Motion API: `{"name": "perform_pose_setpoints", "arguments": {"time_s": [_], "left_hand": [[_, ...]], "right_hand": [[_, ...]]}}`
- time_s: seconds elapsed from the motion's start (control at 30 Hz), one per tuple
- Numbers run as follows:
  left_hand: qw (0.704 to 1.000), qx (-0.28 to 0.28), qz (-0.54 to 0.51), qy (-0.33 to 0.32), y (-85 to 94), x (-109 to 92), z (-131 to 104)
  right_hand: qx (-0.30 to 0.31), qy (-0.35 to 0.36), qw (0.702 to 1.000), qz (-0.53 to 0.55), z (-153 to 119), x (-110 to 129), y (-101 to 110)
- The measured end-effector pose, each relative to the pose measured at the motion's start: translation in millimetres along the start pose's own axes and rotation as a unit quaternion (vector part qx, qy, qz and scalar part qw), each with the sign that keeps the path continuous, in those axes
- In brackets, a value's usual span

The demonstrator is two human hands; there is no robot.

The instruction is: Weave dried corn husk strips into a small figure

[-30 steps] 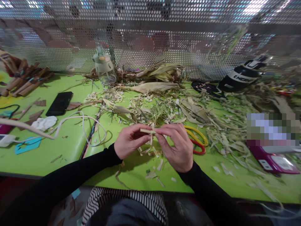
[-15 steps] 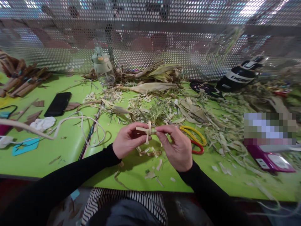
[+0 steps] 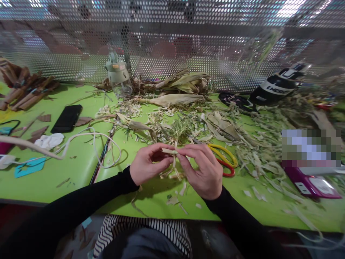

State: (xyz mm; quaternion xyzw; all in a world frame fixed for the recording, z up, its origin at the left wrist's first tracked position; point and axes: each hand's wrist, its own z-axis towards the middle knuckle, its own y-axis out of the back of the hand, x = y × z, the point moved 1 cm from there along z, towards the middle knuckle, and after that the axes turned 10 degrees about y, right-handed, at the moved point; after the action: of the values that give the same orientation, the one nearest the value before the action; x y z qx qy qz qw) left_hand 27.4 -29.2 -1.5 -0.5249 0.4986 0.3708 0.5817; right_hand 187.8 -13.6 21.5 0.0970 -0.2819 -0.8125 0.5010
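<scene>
Between my hands is a small crossed piece of pale dried corn husk strips (image 3: 170, 151), with narrow ends sticking up and hanging down. My left hand (image 3: 151, 162) curls its fingers and thumb around the left end. My right hand (image 3: 201, 169) pinches the husk near the crossing, thumb and index finger together. Just beyond the right hand lie scissors with yellow and red handles (image 3: 225, 157), their blades largely hidden. Cut husk scraps (image 3: 172, 199) are scattered on the green tabletop (image 3: 129, 207) below my hands.
Dried husks (image 3: 175, 100) and a tangle of green fibres (image 3: 185, 126) lie behind. A clear bottle (image 3: 118, 77) and a black bottle (image 3: 273, 88) stand near the perforated screen (image 3: 167, 46). On the left are a phone (image 3: 66, 118), a white cable (image 3: 94, 135) and brown rolls (image 3: 28, 90).
Both hands have drawn slightly closer together. The husk piece has shifted a little right and turned, and my right fingertips now cover more of its crossing.
</scene>
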Motion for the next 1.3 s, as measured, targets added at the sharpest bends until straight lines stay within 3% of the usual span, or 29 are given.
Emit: {"name": "perform_pose_setpoints", "arguments": {"time_s": [0.33, 0.57, 0.83, 1.1, 1.3], "left_hand": [[0.996, 0.074, -0.042, 0.018, 9.6, -3.1, 3.3], [0.998, 0.021, -0.027, 0.054, 3.1, -6.6, 0.8], [1.000, 0.017, -0.004, 0.021, 4.1, -2.2, 1.3], [0.999, -0.016, 0.038, -0.029, 5.9, 0.3, 0.9], [0.999, -0.017, 0.024, -0.013, 4.8, 0.3, 0.6]], "right_hand": [[-0.009, 0.022, 1.000, -0.010, 3.1, 0.2, 5.7], [0.006, 0.007, 1.000, -0.004, 2.9, 2.0, 6.0], [0.003, 0.007, 1.000, -0.003, 2.4, 4.5, 4.1], [0.046, 0.042, 0.998, 0.024, 3.8, 6.0, 5.1], [0.047, 0.035, 0.997, 0.052, 2.5, 3.7, 5.0]]}}
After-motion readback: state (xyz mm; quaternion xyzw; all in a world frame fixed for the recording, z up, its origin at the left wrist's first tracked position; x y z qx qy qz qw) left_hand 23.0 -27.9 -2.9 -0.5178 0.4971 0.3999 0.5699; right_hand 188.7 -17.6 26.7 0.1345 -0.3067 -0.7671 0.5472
